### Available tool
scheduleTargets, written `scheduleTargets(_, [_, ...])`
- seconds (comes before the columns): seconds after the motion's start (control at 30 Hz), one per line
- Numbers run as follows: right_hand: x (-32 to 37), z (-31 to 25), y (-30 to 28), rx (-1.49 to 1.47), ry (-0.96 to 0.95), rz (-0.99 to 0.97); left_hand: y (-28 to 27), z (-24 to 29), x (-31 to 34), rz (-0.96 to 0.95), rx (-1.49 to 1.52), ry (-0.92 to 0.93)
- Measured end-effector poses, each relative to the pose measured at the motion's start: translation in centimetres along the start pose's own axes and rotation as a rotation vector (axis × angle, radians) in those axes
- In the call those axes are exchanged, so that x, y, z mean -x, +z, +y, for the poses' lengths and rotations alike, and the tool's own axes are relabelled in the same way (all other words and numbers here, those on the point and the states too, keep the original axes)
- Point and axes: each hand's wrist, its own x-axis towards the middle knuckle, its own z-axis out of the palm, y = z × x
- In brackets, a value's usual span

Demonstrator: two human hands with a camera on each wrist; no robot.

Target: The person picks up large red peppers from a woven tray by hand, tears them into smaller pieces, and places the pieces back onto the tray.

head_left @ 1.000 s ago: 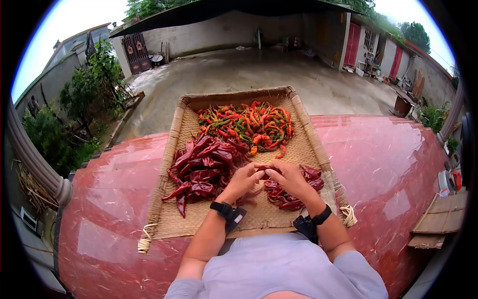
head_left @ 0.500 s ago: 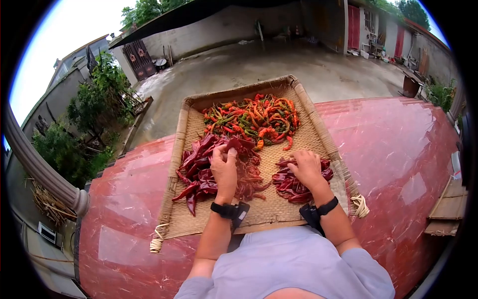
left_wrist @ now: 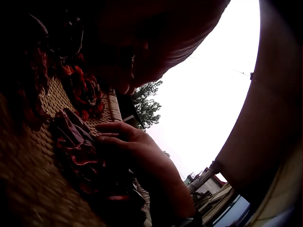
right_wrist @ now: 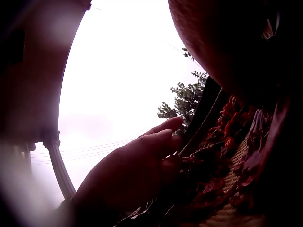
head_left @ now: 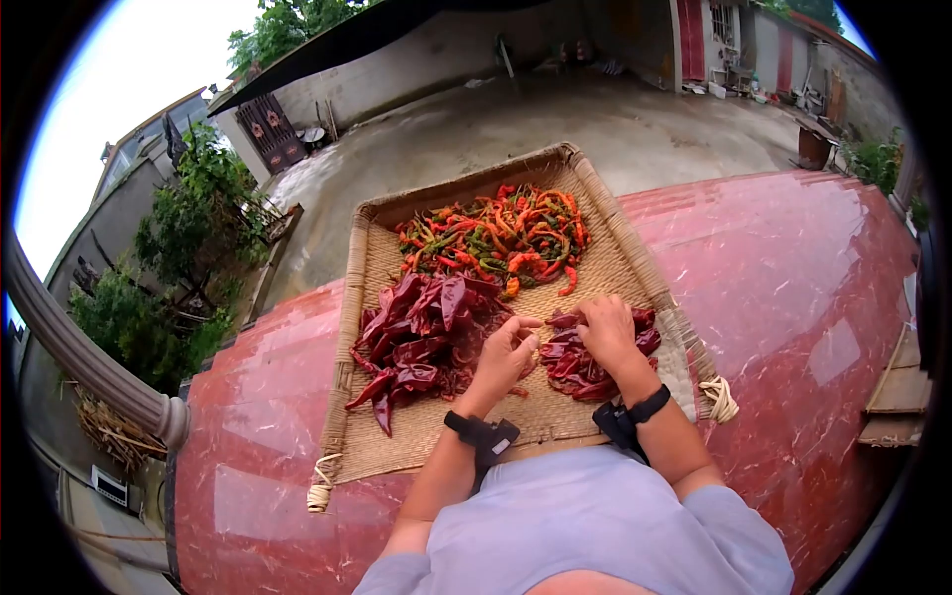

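Observation:
A large heap of dark red dried chili peppers (head_left: 402,347) lies on the left of a woven tray (head_left: 466,426). At the tray's right lies a smaller heap of dark red peppers (head_left: 570,367). My left hand (head_left: 501,362) hovers between the heaps, thumb and forefinger apart with nothing between them. Over the smaller heap, my right hand (head_left: 610,332) has its fingertips at the peppers; I cannot tell whether they pinch one. The left wrist view shows this right hand (left_wrist: 142,149) from the side, close against wrinkled peppers (left_wrist: 78,146).
Thin orange, red and green peppers (head_left: 506,238) fill the back of the tray, whose raised rim (head_left: 466,178) stands behind them. Polished red stone floor (head_left: 764,288) surrounds the tray. A stone column (head_left: 109,367) rises at left, and a concrete yard (head_left: 456,124) lies beyond.
Both hands were together at a pepper, then parted. The left hand carried a dark red pepper to the left heap, let go and came back rightward. The right hand moved to the smaller heap.

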Motion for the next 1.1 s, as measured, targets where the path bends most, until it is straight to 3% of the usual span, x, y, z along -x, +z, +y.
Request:
scheduleTargets(0.07, [-0.2, 0.3, -0.1, -0.072, -0.043, 0.010, 0.2, -0.5, 0.2, -0.111, -0.032, -0.021])
scheduleTargets(0.2, [-0.6, 0.6, 0.2, -0.230, 0.016, -0.013, 0.2, 0.0, 0.5, -0.078, 0.002, -0.072])
scheduleTargets(0.3, [-0.8, -0.7, -1.0, -0.585, -0.034, 0.168, -0.3, 0.2, 0.5, -0.009, 0.155, -0.131])
scheduleTargets(0.4, [-1.0, -1.7, -1.4, -0.870, -0.048, 0.112, -0.5, 0.3, 0.4, 0.051, 0.125, -0.061])
scheduleTargets(0.53, [-0.4, -2.9, -1.2, -1.244, 0.047, -0.197, -0.5, 0.1, 0.5, 0.056, 0.195, -0.025])
scheduleTargets(0.63, [-0.3, -3.5, -0.6, -1.179, -0.077, -0.268, -0.9, -1.1, 0.3, 0.038, 0.262, -0.005])
scheduleTargets(0.73, [-0.3, -3.6, -1.1, -1.326, -0.001, -0.385, -1.4, -1.4, 0.3, 0.018, 0.254, 0.012])
scheduleTargets(0.93, [-0.4, -3.4, -0.9, -1.327, -0.006, -0.461, -1.4, -1.3, 0.6, 0.206, 0.217, 0.058])
scheduleTargets(1.03, [-0.4, -3.4, -1.5, -1.246, 0.039, -0.397, -1.0, -0.5, 0.7, 0.390, 0.208, 0.137])
scheduleTargets(1.1, [-0.9, -1.9, -0.1, -0.999, 0.057, -0.080, -2.2, -0.9, 0.6, 0.543, 0.234, 0.259])
